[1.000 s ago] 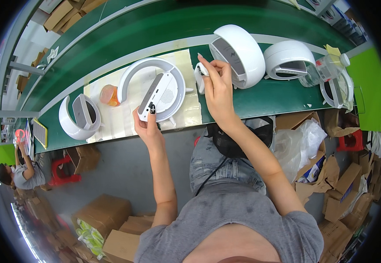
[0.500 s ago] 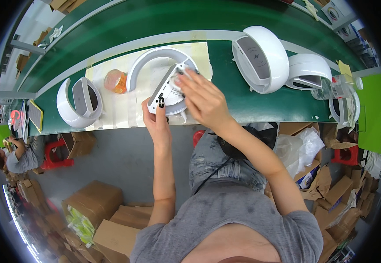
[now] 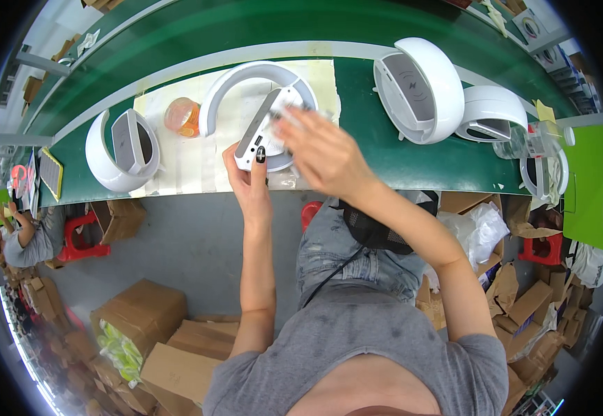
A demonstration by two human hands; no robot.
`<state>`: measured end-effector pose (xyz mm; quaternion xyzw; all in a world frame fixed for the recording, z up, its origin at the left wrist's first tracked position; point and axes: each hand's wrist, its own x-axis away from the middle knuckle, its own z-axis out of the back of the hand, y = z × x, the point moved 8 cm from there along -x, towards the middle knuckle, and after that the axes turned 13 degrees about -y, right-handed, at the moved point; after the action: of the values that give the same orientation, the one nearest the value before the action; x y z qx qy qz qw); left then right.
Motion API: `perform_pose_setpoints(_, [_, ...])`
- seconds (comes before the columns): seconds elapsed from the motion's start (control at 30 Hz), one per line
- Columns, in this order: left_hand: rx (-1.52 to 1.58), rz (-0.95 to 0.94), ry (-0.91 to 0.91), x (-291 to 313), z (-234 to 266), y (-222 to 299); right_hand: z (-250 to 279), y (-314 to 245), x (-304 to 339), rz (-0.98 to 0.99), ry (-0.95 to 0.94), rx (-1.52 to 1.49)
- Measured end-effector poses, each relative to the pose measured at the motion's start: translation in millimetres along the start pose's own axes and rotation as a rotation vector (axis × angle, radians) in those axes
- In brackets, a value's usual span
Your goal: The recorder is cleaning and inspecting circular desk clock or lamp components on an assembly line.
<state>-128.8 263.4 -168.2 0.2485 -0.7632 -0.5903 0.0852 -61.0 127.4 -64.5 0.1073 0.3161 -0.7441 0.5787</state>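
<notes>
A white ring-shaped lamp with a grey charging panel and a speaker grille lies tilted on the cream covering of the bench. My left hand grips its base at the near end, thumb on the side face by the ports. Over the base's far end, my right hand presses its bent fingers against the casing. They are smeared by motion, and a whitish scrap that looks like a cloth shows under them. The hand hides much of the grille.
Similar white lamps stand to the left and right. An orange-tinted jar sits left of the held lamp. A clear bottle lies at the right. Cardboard boxes are on the floor; another person sits far left.
My right hand has shifted slightly over the lamp, its fingers still against the base. The left hand keeps its grip. The whole view has moved a little.
</notes>
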Motion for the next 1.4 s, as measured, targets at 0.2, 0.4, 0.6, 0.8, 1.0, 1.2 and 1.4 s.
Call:
perform_pose_setpoints(0.2, [0.026,0.008,-0.034,0.5,3.6,-6.7,-6.4,-7.1,-0.5,0.049,0.008,-0.022])
perform_pose_setpoints(0.4, [0.131,-0.007,-0.056,-2.3,-3.0,-3.9,-11.7,-1.6,-4.5,0.004,0.045,-0.094])
perform_pose_setpoints(0.6, [0.197,0.15,0.005,-7.1,-4.1,-4.1,-21.4,-11.2,12.7,0.118,-0.09,-0.113])
perform_pose_setpoints(0.8, [0.237,0.162,0.063,-13.9,-10.2,6.9,15.3,21.5,22.5,-0.038,0.001,-0.13])
perform_pose_setpoints(1.0, [0.45,0.248,0.144,-4.0,-18.3,18.4,68.0,38.5,2.2,-0.128,0.148,-0.693])
perform_pose_setpoints(1.2, [0.654,0.405,-0.058,8.7,-47.2,21.9,92.7,30.8,-6.1,-0.089,0.252,-0.602])
perform_pose_setpoints(1.4, [0.933,0.492,-0.146,16.7,-67.3,23.7,107.2,0.0,9.5,0.102,0.26,-0.346])
